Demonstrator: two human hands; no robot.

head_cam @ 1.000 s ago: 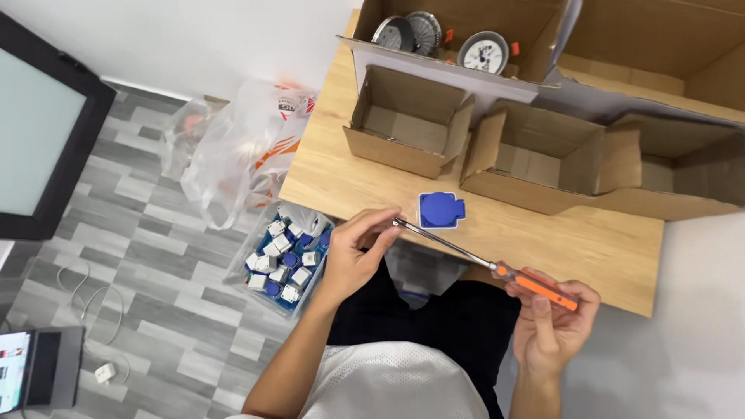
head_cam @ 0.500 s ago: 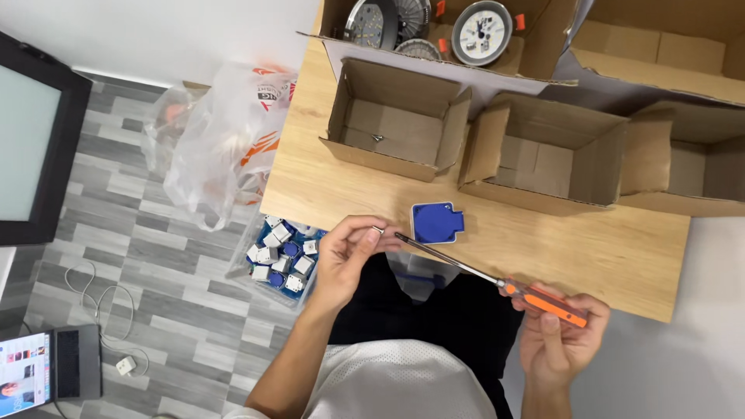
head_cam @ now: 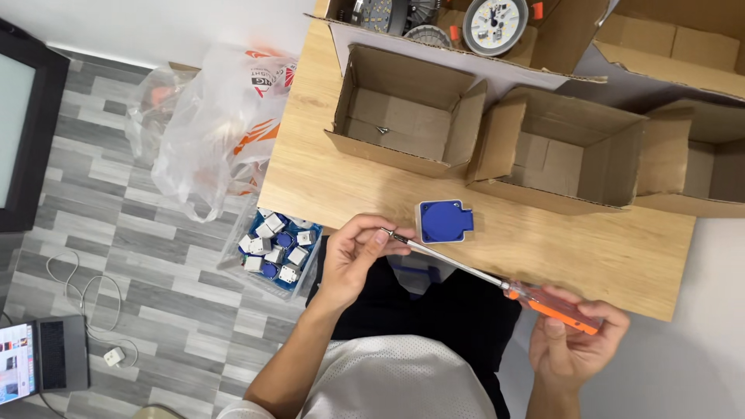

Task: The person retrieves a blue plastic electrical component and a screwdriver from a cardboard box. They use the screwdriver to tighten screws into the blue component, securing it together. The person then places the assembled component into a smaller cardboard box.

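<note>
A wooden bench carried three open cardboard boxes in a row, all apparently empty. Behind them a larger carton held round lamp fittings. Left of the bench, a crumpled clear plastic bag lay on the grey plank floor. A laptop sat at the lower left, with a white cable beside it. A dark screen stood at the left edge.
</note>
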